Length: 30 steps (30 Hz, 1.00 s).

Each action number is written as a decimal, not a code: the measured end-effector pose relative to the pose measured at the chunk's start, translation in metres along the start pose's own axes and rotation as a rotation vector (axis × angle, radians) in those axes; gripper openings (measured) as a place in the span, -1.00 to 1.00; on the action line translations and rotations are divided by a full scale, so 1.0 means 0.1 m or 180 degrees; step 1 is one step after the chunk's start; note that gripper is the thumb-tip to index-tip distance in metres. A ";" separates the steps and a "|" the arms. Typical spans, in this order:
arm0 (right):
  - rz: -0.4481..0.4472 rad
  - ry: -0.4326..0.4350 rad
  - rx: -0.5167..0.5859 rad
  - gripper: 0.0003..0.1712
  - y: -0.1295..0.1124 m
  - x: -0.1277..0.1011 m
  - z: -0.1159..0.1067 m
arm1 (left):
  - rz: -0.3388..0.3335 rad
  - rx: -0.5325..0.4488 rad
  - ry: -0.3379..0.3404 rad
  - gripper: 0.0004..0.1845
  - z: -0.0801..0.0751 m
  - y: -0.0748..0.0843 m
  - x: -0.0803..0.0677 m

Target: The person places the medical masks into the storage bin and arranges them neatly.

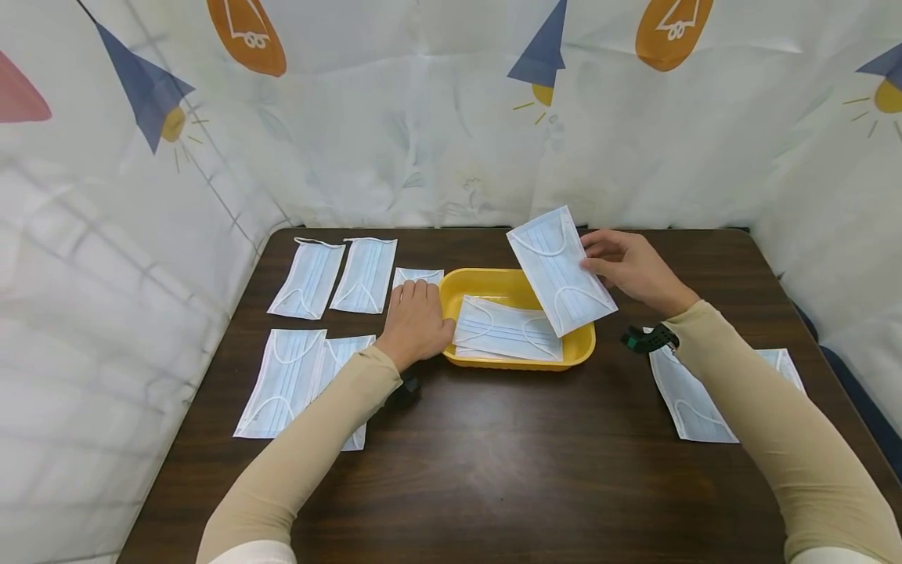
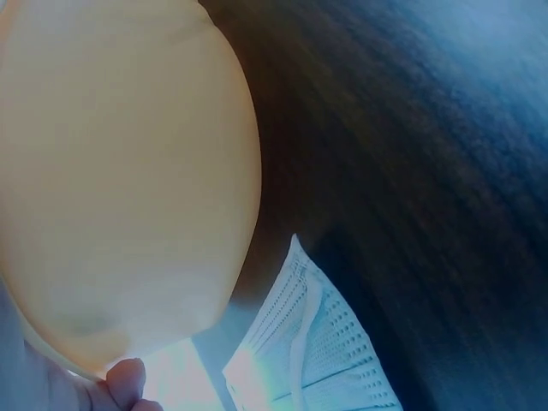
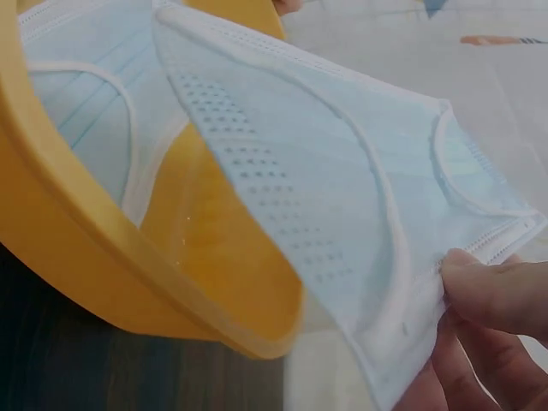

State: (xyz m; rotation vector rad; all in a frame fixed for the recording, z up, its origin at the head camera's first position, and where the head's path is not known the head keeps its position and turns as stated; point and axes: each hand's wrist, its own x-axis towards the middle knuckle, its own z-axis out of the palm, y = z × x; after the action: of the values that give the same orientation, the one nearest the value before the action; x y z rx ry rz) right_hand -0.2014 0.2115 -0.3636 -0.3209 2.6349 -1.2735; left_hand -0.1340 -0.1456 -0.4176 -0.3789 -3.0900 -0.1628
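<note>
Right hand [image 1: 629, 269] pinched a face mask [image 1: 561, 270] over the yellow tray [image 1: 517, 359]; left hand [image 1: 416, 321], fingers flat, steadied the tray's left rim.

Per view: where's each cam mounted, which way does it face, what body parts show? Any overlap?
Head: worn on head, looks forward and down at table; both forearms, left hand, right hand show.
Left wrist: low beside yellow tray; a fingertip shows.
Right wrist: faces held mask; fingertips show.
Shared: the tray appears in all views.

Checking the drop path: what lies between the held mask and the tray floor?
In the head view, masks already in the tray lie under the held mask, which the right hand pinches above the yellow tray.
</note>
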 end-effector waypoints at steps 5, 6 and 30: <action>-0.0116 -0.0178 -0.0082 -0.59 -0.03 0.04 0.08 | -0.0001 0.0036 -0.0014 -0.62 -0.01 0.01 0.00; -0.0140 -0.0208 -0.0100 -0.59 -0.04 0.05 0.09 | 0.0004 0.0048 -0.0013 -0.62 -0.01 0.01 0.00; -0.0717 -0.1015 -0.0807 -0.67 -0.14 0.24 0.41 | 0.0058 0.0072 0.0054 -0.63 0.01 0.02 -0.02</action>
State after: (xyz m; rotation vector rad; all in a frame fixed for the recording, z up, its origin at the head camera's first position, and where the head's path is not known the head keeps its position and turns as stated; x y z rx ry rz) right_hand -0.2119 0.1657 -0.3799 -0.8086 2.5304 -0.8524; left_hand -0.1319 -0.1442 -0.4181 -0.4027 -3.0678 -0.1298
